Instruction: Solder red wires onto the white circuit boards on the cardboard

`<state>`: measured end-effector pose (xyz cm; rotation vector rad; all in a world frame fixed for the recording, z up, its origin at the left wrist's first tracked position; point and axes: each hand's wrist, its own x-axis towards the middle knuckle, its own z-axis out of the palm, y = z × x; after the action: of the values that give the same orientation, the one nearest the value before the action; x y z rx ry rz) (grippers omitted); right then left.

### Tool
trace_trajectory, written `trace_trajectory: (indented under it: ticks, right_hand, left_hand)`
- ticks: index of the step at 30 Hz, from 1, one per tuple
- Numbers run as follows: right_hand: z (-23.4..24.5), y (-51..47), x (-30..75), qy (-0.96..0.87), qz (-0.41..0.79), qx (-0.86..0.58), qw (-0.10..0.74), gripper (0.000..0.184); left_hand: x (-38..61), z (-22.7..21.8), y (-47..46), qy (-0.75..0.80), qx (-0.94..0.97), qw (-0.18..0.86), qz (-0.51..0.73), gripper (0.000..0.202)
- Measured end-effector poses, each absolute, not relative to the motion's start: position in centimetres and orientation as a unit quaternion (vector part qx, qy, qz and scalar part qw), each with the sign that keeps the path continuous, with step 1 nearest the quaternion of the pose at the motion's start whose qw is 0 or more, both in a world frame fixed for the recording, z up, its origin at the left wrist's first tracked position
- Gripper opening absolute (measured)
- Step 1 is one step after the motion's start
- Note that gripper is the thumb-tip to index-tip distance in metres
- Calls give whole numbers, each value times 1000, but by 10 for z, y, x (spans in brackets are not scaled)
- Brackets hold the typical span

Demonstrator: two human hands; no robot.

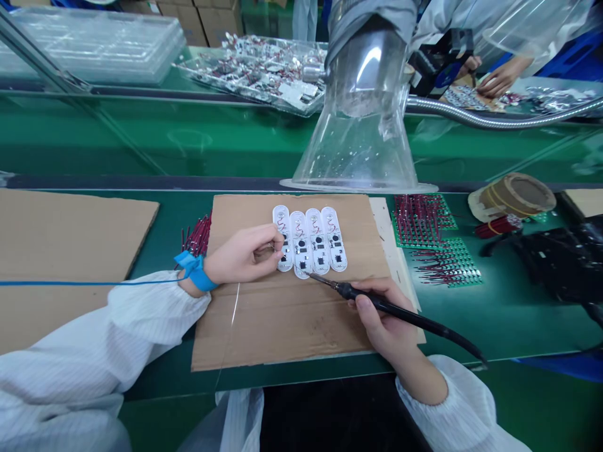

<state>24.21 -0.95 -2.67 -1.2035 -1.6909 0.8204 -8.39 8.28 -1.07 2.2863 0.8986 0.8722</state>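
Several white, round-ended circuit boards [336,242] lie side by side on a brown cardboard sheet [282,326]. In my right hand [384,314] is a black soldering iron [400,309], its tip at the lower end of the second board from the left. My left hand [249,251], wearing a blue wrist strap [195,270], is pinched closed over the leftmost board. A thin, shiny solder wire [234,306] trails down from beneath that hand. The pinching fingertips partly cover the leftmost board.
A clear extraction hood [355,144] hangs just beyond the boards. On the right are green boards with red wires [419,220], a brown roll [513,194] and a black device [556,263]. Red wires [196,235] lie left. Across the divider, a co-worker's hands [502,78] are busy.
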Motion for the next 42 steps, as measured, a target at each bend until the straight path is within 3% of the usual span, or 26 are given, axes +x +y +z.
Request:
trace_trajectory:
  ticks: [24,33,42]
  right_hand:
    - [-21,-7,241,-709,325,-481,401,14]
    - [-14,-5,230,-633,347,-500,479,15]
    - [-31,1,224,-653,320,-508,462,18]
  left_hand:
    - [-83,-9,81,338,848,278,301,9]
    - [-96,-7,89,352,839,259,325,9]
    - [-97,-4,92,369,834,272,307,8]
